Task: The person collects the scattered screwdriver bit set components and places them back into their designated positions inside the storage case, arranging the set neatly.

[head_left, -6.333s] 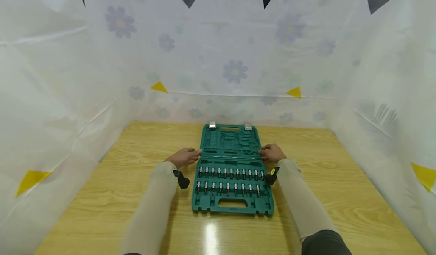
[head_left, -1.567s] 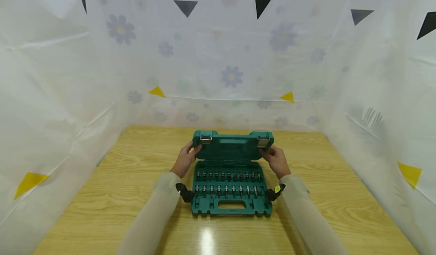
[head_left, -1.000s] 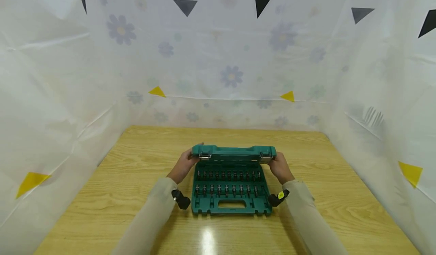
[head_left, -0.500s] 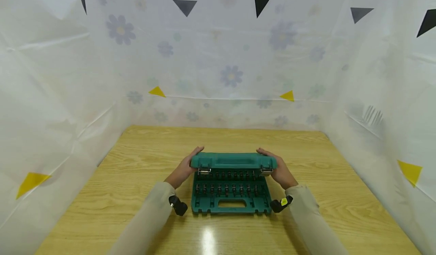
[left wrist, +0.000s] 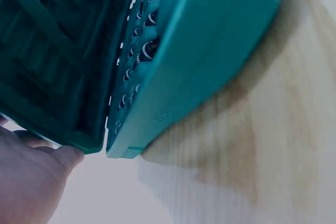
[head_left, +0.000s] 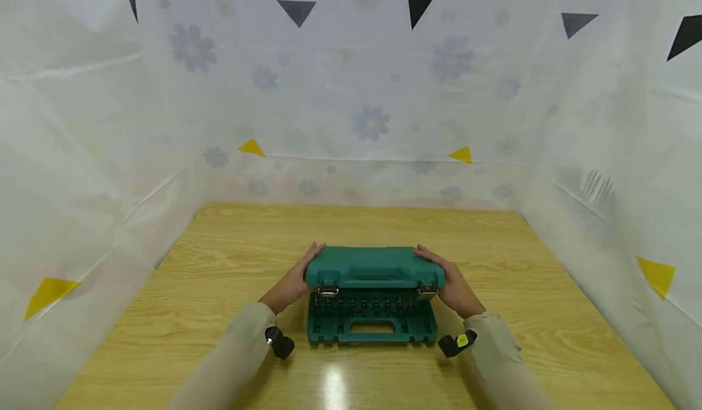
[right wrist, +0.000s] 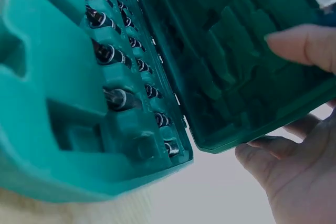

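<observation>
A green plastic socket set case [head_left: 332,323] lies on the wooden table, its hinged lid [head_left: 375,265] tilted forward over the base, partly closed. Metal bit sockets [right wrist: 107,53] stand in rows in the base; in the head view the lid hides the back row. My left hand [head_left: 289,284] holds the lid's left edge; the left wrist view shows the hand [left wrist: 29,174] at the lid's lower corner. At the right edge, my right hand [head_left: 456,284] grips the lid, thumb on its inner side and fingers outside. Two metal latches [head_left: 328,290] hang from the lid's front edge.
The wooden table [head_left: 241,227] surrounds the case. A pale flowered sheet [head_left: 329,81] encloses its back and sides. Small wrist cameras [head_left: 281,343] are strapped to both wrists. A light glare falls on the table in front of the case.
From lying fully back, the lid has been lifted and swung forward and down by both hands, covering the rear row of sockets. The base has stayed in place.
</observation>
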Action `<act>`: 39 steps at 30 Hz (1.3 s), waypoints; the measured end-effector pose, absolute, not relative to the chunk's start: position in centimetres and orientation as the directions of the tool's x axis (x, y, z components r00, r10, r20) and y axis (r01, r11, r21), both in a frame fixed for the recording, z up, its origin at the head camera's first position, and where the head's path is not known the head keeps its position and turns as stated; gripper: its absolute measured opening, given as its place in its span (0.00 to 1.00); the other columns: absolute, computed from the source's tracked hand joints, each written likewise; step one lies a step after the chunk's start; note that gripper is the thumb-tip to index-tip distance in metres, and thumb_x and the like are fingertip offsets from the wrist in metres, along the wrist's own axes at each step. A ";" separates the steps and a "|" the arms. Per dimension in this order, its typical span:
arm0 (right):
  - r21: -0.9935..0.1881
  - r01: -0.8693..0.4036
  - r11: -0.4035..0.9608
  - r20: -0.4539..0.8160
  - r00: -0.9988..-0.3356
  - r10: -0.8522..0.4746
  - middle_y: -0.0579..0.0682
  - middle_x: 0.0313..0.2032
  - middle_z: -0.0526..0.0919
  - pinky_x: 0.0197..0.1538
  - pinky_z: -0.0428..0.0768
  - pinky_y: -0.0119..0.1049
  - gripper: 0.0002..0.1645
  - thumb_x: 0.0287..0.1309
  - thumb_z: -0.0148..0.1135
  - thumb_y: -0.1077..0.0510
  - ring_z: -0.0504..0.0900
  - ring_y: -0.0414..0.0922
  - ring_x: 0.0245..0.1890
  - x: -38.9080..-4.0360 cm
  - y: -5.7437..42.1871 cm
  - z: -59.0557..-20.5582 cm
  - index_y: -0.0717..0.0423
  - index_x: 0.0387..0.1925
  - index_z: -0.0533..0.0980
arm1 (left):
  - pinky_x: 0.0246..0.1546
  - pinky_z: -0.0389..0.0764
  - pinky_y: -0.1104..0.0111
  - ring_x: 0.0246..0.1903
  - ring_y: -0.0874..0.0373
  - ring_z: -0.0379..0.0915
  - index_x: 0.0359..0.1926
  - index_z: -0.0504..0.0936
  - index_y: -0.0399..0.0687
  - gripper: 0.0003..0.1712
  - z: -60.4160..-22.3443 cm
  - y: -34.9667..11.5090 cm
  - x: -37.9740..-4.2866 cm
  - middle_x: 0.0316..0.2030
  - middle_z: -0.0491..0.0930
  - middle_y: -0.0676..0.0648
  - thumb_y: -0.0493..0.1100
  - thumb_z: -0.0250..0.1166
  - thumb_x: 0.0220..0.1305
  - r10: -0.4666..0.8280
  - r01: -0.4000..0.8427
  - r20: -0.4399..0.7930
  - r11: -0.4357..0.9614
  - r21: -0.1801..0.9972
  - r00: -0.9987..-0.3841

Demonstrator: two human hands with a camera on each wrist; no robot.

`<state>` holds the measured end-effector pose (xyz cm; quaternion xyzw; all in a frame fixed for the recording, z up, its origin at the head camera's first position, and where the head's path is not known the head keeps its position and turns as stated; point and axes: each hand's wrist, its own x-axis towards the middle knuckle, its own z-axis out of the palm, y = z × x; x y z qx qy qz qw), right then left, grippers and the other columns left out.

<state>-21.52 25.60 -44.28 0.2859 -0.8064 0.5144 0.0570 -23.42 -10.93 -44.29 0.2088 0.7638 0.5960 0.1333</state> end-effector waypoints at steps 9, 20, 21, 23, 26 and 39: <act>-0.798 -0.480 0.363 0.313 -0.846 -0.431 0.55 0.75 0.47 0.67 0.62 0.31 0.28 0.70 0.52 0.62 0.45 0.62 0.73 -20.0 25.9 -44.5 0.53 0.69 0.64 | 0.64 0.50 0.37 0.72 0.35 0.20 0.77 0.38 0.50 0.58 -44.6 -11.4 -22.6 0.74 0.20 0.41 0.33 0.69 0.58 0.533 0.165 0.002 0.258 0.952 -0.846; -0.751 -0.512 0.418 0.306 -0.830 -0.466 0.56 0.75 0.43 0.63 0.65 0.30 0.37 0.61 0.62 0.67 0.45 0.66 0.72 -18.5 26.2 -44.7 0.53 0.70 0.62 | 0.64 0.43 0.34 0.71 0.31 0.23 0.76 0.36 0.38 0.67 -44.9 -11.6 -22.0 0.73 0.25 0.33 0.31 0.76 0.46 0.562 0.315 0.057 0.373 0.873 -0.825; -0.747 -0.509 0.427 0.299 -0.832 -0.468 0.55 0.75 0.43 0.64 0.67 0.37 0.38 0.60 0.63 0.67 0.44 0.66 0.72 -18.3 26.2 -44.7 0.53 0.70 0.62 | 0.64 0.44 0.34 0.71 0.31 0.23 0.75 0.36 0.38 0.67 -45.0 -11.6 -22.0 0.73 0.25 0.32 0.31 0.76 0.46 0.565 0.326 0.060 0.383 0.864 -0.823; -0.734 -0.506 0.452 0.287 -0.835 -0.469 0.55 0.75 0.42 0.62 0.69 0.50 0.41 0.58 0.64 0.69 0.45 0.67 0.71 -18.1 26.2 -44.8 0.52 0.71 0.61 | 0.64 0.44 0.34 0.71 0.31 0.24 0.75 0.35 0.38 0.68 -45.1 -11.7 -21.8 0.73 0.25 0.32 0.33 0.77 0.46 0.569 0.339 0.060 0.398 0.852 -0.820; -0.725 -0.500 0.473 0.269 -0.838 -0.474 0.58 0.75 0.42 0.59 0.72 0.51 0.46 0.53 0.63 0.76 0.45 0.68 0.71 -17.9 26.3 -44.9 0.51 0.71 0.60 | 0.64 0.45 0.34 0.71 0.32 0.24 0.76 0.35 0.39 0.69 -45.3 -11.9 -21.4 0.73 0.26 0.33 0.36 0.77 0.47 0.573 0.348 0.051 0.421 0.838 -0.818; -0.737 -0.465 0.491 0.198 -0.842 -0.501 0.59 0.75 0.39 0.28 0.74 0.35 0.55 0.41 0.56 0.85 0.40 0.67 0.72 -16.3 26.1 -45.1 0.50 0.71 0.61 | 0.63 0.47 0.34 0.71 0.32 0.25 0.75 0.33 0.35 0.73 -45.6 -12.2 -20.4 0.74 0.28 0.32 0.43 0.80 0.44 0.602 0.448 0.063 0.516 0.730 -0.796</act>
